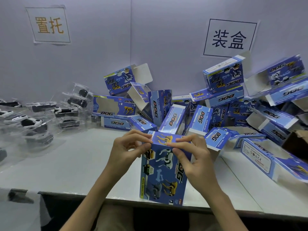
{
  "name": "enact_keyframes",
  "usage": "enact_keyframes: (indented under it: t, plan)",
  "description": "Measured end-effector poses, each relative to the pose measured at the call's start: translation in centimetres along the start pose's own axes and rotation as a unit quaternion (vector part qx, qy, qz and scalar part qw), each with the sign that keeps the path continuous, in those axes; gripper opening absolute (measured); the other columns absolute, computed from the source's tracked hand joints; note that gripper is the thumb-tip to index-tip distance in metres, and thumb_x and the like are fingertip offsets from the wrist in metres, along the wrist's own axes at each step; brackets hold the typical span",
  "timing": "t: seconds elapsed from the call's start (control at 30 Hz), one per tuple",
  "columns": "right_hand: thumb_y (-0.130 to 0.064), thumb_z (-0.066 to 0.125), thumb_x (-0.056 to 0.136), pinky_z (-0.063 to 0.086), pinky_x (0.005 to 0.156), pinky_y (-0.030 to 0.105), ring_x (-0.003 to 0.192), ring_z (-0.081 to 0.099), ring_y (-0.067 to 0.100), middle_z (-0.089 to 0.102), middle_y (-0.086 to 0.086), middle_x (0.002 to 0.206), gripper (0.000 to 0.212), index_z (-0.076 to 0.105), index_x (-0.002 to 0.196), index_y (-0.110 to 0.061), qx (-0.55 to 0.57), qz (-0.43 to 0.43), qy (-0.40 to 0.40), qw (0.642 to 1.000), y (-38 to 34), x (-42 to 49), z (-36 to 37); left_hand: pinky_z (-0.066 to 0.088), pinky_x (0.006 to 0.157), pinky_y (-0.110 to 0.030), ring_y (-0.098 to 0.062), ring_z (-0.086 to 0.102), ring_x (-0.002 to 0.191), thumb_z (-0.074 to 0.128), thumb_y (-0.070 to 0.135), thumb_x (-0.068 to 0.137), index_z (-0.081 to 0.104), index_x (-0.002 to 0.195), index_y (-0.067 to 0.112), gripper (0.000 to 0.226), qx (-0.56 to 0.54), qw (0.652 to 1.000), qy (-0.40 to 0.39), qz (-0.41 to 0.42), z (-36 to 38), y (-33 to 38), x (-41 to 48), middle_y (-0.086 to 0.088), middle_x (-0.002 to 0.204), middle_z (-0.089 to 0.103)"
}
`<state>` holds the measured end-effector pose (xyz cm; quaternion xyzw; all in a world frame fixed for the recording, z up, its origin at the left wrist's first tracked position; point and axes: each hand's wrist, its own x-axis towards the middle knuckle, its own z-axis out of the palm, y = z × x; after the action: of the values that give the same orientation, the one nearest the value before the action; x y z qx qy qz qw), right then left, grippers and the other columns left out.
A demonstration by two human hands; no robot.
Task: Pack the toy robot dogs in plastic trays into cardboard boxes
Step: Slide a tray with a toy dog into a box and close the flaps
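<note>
Far left, clear plastic trays of black-and-white toy robot dogs lie below a paper sign reading 置托. Near centre, the left hand and right hand pinch the top flap of an upright blue cardboard box printed DOG. Far right, heaped blue DOG boxes sit under a second sign reading 装盒.

A blue cardboard box printed with robot dogs and "DOG" stands upright at the near edge of the bench, its top flap folded over. Behind it, toward the right edge, matching boxes lie in a jumbled heap, many with open flaps. Clear plastic trays holding black-and-white toy dogs are piled at the far left.
</note>
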<state>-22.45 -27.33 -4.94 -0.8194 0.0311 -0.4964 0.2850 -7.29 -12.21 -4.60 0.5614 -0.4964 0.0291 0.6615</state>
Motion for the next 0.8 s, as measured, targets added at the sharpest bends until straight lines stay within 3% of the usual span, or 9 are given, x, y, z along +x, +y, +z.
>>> enact_keyframes:
  t: [0.07,0.13,0.2,0.27,0.5,0.6,0.67,0.73,0.8]
  plan:
    - [-0.030,0.064,0.090,0.042,0.090,0.028,0.106,0.050,0.013,0.059,-0.013,0.100,0.019,0.074,0.102,-0.040,0.007,0.009,0.002,1.000,-0.1,0.0,0.1,0.054,0.058,-0.027,-0.023,0.065,0.074,0.079,0.033,0.082,0.075,0.100,0.025,0.020,-0.016,0.999,-0.007,-0.036,-0.1,0.1,0.2,-0.001,0.104,0.073]
    - [-0.031,0.064,0.090,0.042,0.091,0.028,0.107,0.050,0.014,0.058,-0.014,0.100,0.020,0.074,0.101,-0.043,0.018,0.016,0.005,1.000,-0.3,-0.1,0.1,0.059,0.065,-0.032,-0.037,0.063,0.080,0.084,0.052,0.066,0.062,0.123,0.036,0.063,-0.010,0.995,-0.016,-0.102,-0.2,0.0,0.2,0.005,0.118,0.068]
    - [-0.033,0.064,0.089,0.040,0.094,0.025,0.110,0.052,0.014,0.057,-0.015,0.102,0.020,0.076,0.100,-0.044,0.045,0.026,0.004,0.999,-0.5,-0.4,0.0,0.060,0.074,-0.038,-0.036,0.066,0.089,0.082,0.075,0.042,0.042,0.140,0.039,0.113,-0.002,0.983,-0.061,-0.175,-0.2,0.4,-0.1,0.012,0.133,0.057]
    - [-0.035,0.064,0.088,0.041,0.099,0.022,0.117,0.053,0.012,0.058,-0.015,0.106,0.019,0.076,0.101,-0.043,0.100,0.045,0.003,0.994,-1.1,-0.8,-0.1,0.059,0.076,-0.044,-0.029,0.069,0.100,0.077,0.085,0.034,0.035,0.145,0.035,0.129,-0.023,0.971,-0.119,-0.205,-0.1,0.8,-0.8,0.012,0.134,0.059]
    - [-0.041,0.072,0.080,0.050,0.094,0.039,0.122,0.060,0.021,0.071,0.005,0.109,0.020,0.079,0.084,-0.022,0.343,0.135,-0.005,0.929,-2.2,-3.6,-3.3,0.057,0.065,-0.041,-0.045,0.062,0.078,0.082,0.045,0.053,0.053,0.123,0.051,0.076,0.035,0.994,-0.081,-0.064,-0.5,2.6,-5.3,0.004,0.107,0.072]
    - [-0.058,0.076,0.069,0.057,0.077,0.036,0.115,0.065,0.024,0.070,0.005,0.116,0.044,0.074,0.097,-0.025,0.358,0.256,-0.025,0.898,-2.0,-3.6,-6.7,0.054,0.064,-0.017,-0.008,0.065,0.065,0.081,0.028,0.050,0.061,0.114,0.055,0.073,0.071,0.997,-0.031,-0.012,-1.1,2.6,-5.5,0.008,0.086,0.073]
    - [-0.067,0.066,0.070,0.057,0.069,0.036,0.105,0.069,0.024,0.070,0.004,0.116,0.058,0.068,0.108,-0.024,0.328,0.354,-0.097,0.871,-2.0,-3.9,-8.5,0.050,0.057,-0.006,0.007,0.064,0.067,0.069,-0.010,0.067,0.065,0.096,0.066,0.082,0.075,0.995,-0.049,0.043,-1.2,3.3,-4.4,0.030,0.089,0.071]
    - [-0.069,0.053,0.074,0.056,0.064,0.037,0.096,0.069,0.029,0.070,0.011,0.116,0.073,0.058,0.126,-0.019,0.346,0.401,-0.174,0.830,-2.9,-3.9,-9.0,0.048,0.054,-0.005,0.005,0.063,0.071,0.054,0.001,0.087,0.057,0.113,0.067,0.071,0.167,0.960,-0.134,0.180,-0.1,5.8,-3.6,0.032,0.116,0.064]
    - [-0.063,0.076,0.065,0.055,0.055,0.032,0.083,0.072,0.025,0.075,0.016,0.103,0.094,0.050,0.141,-0.015,0.392,0.422,-0.161,0.801,-3.6,-3.8,-9.4,0.043,0.070,-0.005,0.011,0.052,0.083,0.056,0.043,0.093,0.051,0.130,0.051,0.038,0.281,0.908,-0.157,0.268,1.8,7.0,-4.6,0.018,0.133,0.055]
